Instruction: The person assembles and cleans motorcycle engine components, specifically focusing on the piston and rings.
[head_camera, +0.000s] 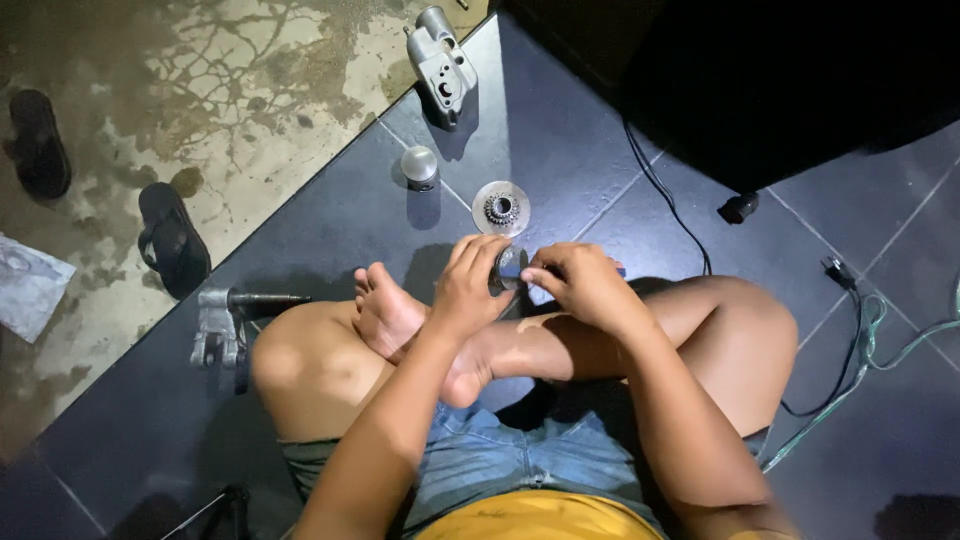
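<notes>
A small round metal part (507, 268) is gripped between the left hand (468, 285) and right hand (580, 283), fingers closed on it, above crossed legs. A toothed disc (500, 209) and metal cap (419, 166) are seen farther off on the dark tiled floor (560, 140).

You wear faded blue denim shorts (480, 455) at the lower middle of the frame and a yellow shirt (535, 518) at the bottom edge. Your arms are bare to above the elbow, no sleeves, and your feet (385, 315) are bare too.
</notes>
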